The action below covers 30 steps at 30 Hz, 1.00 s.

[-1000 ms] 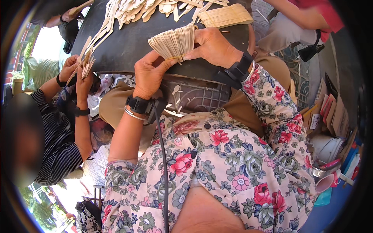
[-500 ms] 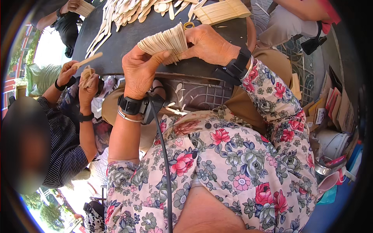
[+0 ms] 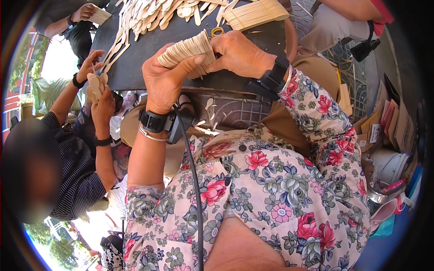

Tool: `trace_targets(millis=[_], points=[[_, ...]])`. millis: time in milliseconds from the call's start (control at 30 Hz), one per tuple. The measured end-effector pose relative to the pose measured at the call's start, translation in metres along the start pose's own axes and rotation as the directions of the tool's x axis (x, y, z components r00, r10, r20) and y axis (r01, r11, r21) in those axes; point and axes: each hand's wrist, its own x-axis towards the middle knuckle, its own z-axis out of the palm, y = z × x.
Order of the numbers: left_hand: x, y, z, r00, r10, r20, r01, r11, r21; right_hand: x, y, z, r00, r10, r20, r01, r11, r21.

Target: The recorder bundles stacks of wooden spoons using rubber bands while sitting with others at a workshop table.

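Observation:
Over the table's near edge, my left hand (image 3: 162, 83) is closed around a thick stack of thin, flat wooden spoons (image 3: 186, 55), their edges fanned side by side. Its thumb lies across the near side of the stack. At the stack's right end, my right hand (image 3: 242, 55) has its thumb and fingers bent in against the last pieces; the fingertips are partly hidden. Just beyond that hand, a small yellowish ring (image 3: 217, 31) lies on the dark table (image 3: 135, 58).
Loose wooden spoons (image 3: 156, 18) are heaped at the table's far side, beside a banded bundle of wooden pieces (image 3: 257, 15). At left a co-worker holds several wooden spoons (image 3: 96, 86); another person's hand (image 3: 84, 12) holds a stack. Cardboard (image 3: 398, 124) and a white bucket (image 3: 388, 165) stand right.
My hands stay on the stack, with only a slight shift. The co-worker at left no longer holds up a single wooden piece; that hand is now open and nearer the table.

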Motion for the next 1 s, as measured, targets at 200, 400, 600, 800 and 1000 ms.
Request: trace_targets(millis=[200, 400, 600, 800, 1000], points=[[0.004, 0.011, -0.004, 0.997, 0.071, 0.014, -0.072, 0.992, 0.108, 0.001, 0.0, 0.0, 0.996, -0.053, -0.077, 0.048, 0.997, -0.064], [0.004, 0.026, -0.004, 0.998, 0.023, 0.058, -0.035, 0.975, 0.218, 0.0, 0.0, -0.002, 0.999, -0.048, 0.0, 0.047, 0.989, -0.14], [0.007, 0.036, -0.004, 0.984, 0.116, 0.136, -0.169, 0.843, 0.51, 0.001, -0.005, -0.002, 0.998, -0.052, -0.036, 0.046, 0.987, -0.151], [0.012, 0.045, -0.005, 0.976, 0.033, 0.215, -0.138, 0.858, 0.495, -0.001, -0.003, 0.001, 1.0, -0.025, -0.004, 0.024, 0.992, -0.12], [0.026, 0.052, -0.005, 0.928, 0.143, 0.344, -0.307, 0.817, 0.488, 0.003, -0.008, 0.005, 0.999, -0.038, 0.036, 0.043, 0.985, -0.165]])
